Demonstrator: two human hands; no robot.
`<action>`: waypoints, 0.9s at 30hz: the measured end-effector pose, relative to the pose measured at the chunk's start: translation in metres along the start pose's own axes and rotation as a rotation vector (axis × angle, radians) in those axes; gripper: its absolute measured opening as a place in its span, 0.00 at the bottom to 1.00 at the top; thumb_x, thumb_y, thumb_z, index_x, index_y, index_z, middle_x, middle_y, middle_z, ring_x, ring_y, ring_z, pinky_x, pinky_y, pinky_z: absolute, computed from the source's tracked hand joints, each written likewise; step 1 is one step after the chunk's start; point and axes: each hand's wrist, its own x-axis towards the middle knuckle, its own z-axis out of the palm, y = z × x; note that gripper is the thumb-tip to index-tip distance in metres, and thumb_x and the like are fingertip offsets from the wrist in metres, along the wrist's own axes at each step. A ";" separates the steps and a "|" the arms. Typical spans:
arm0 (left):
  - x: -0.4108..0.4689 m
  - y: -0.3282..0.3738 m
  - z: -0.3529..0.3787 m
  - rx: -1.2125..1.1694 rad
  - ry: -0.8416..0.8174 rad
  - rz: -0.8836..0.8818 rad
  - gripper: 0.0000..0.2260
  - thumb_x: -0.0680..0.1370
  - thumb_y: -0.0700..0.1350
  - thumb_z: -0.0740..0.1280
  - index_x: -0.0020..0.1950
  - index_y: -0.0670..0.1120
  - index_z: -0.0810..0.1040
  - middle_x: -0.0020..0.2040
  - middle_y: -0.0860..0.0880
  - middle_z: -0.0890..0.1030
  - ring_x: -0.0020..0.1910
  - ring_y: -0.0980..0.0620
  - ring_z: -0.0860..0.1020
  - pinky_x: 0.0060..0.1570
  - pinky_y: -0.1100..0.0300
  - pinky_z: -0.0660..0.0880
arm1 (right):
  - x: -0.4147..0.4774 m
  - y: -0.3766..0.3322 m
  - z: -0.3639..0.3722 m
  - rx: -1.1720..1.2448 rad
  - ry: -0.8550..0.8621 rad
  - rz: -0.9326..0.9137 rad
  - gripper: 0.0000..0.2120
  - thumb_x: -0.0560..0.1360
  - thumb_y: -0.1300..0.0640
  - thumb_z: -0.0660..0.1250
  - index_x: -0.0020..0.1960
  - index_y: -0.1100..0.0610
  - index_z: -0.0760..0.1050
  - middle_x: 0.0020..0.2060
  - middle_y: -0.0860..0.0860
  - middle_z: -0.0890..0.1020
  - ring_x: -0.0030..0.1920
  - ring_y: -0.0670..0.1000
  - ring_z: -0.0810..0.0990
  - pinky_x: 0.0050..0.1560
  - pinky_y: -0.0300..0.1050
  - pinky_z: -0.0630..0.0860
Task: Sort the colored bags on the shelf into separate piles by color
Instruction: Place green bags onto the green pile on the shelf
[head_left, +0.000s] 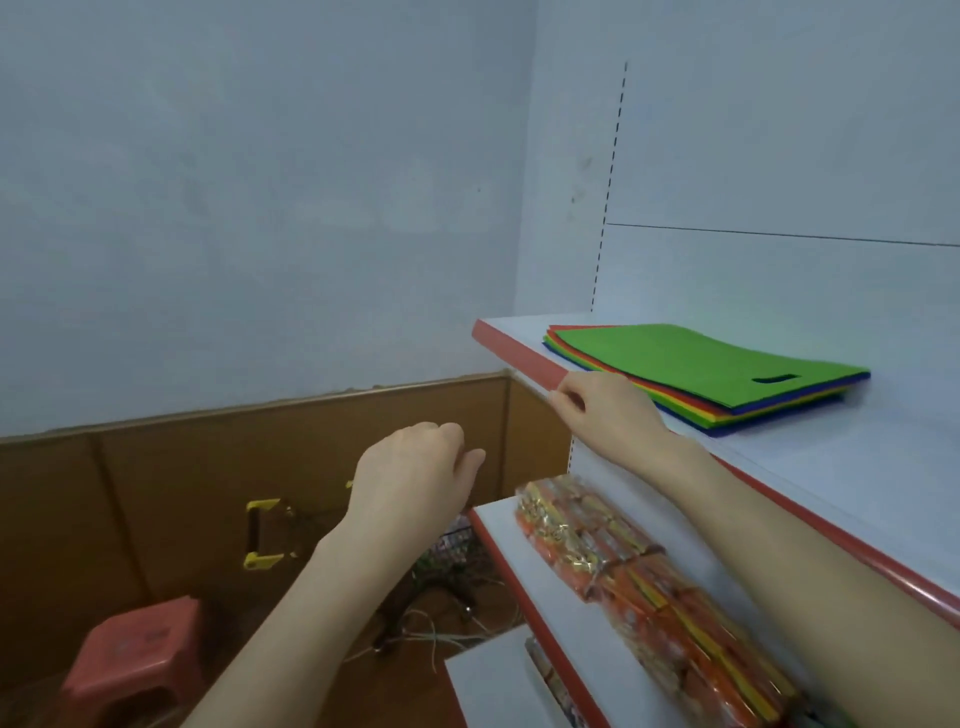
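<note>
Plainly, nothing is sorted yet; the stack of bags (727, 405) lies whole on the shelf (831, 457), just beyond the right grip (608, 410) and a little to its right, with the green bag (675, 358) on top and red, orange, yellow and blue edges showing beneath. The right grip sits at the shelf's red lip with its fingers curled; whether they clasp the lip or only rest against it I cannot tell, but no bag is in them. The left grip (415, 478) hangs in the air below and to the left of the right one, loosely curled, holding nothing.

The risks, as I judge them: the bags look thin, flat and close-stacked, so a pinch at the near corner may lift several colours at once (the edges are staggered only slightly); a sideways drag could slide the whole stack over the lip, onto the orange packets (649, 587) under the right forearm.
</note>
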 end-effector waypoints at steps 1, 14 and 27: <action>0.015 -0.001 0.009 -0.013 -0.007 0.024 0.14 0.80 0.56 0.55 0.50 0.49 0.75 0.43 0.53 0.78 0.40 0.56 0.75 0.35 0.69 0.70 | 0.008 0.005 0.002 -0.020 0.000 0.024 0.15 0.80 0.51 0.57 0.46 0.59 0.77 0.41 0.51 0.81 0.40 0.51 0.77 0.36 0.44 0.71; 0.207 0.007 0.101 -0.185 -0.018 0.573 0.14 0.80 0.54 0.55 0.47 0.45 0.74 0.42 0.50 0.74 0.45 0.49 0.75 0.36 0.58 0.63 | 0.065 0.079 -0.014 -0.312 0.127 0.525 0.13 0.79 0.54 0.58 0.38 0.56 0.71 0.37 0.52 0.76 0.42 0.55 0.75 0.38 0.46 0.65; 0.325 0.066 0.163 0.007 -0.167 0.491 0.17 0.80 0.52 0.59 0.63 0.42 0.73 0.60 0.43 0.74 0.61 0.42 0.72 0.56 0.52 0.71 | 0.040 0.171 -0.068 -0.547 0.020 1.289 0.15 0.79 0.49 0.57 0.52 0.60 0.72 0.55 0.59 0.77 0.55 0.59 0.76 0.47 0.44 0.67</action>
